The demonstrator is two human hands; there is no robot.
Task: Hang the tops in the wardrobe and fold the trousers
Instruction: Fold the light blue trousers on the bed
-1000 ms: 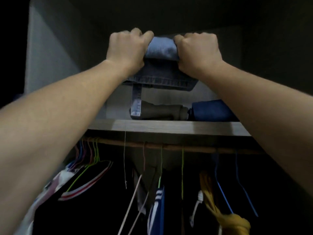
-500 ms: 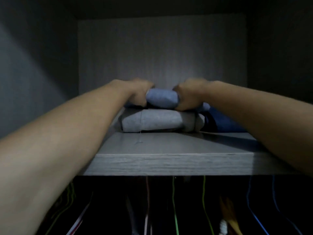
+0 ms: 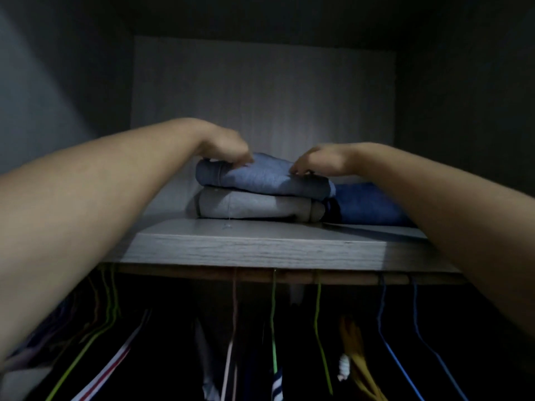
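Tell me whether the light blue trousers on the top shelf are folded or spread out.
Folded: the light blue trousers lie as a compact bundle on the grey trousers, with a rounded fold edge facing front.

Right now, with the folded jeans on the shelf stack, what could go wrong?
The jeans lie tilted on the grey trousers, beside the dark blue pile, so they may slide or slump. Both the left hand and the right hand touch the top fold; pulling back could drag it open.
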